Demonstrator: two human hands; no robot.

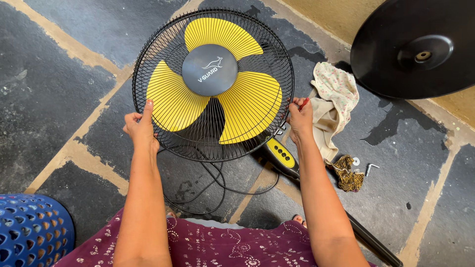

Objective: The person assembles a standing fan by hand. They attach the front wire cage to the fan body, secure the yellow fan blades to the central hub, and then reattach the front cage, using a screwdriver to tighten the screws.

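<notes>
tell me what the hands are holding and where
Both hands hold the fan's wire guard by its outer rim: left hand on the left edge, right hand on the right edge.

Both your arms reach straight toward twelve o'clock. Your left hand (140, 126) sits at nine o'clock, fingers curled, forefinger raised; your right hand (299, 116) closes in a fist at three.

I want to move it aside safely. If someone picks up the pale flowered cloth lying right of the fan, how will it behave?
The cloth lies crumpled in soft folds, so it would probably hang limp and light. It looks like thin fabric, unlikely to roll or break. One edge lies close to the right hand at the fan guard, so it might snag there.
</notes>
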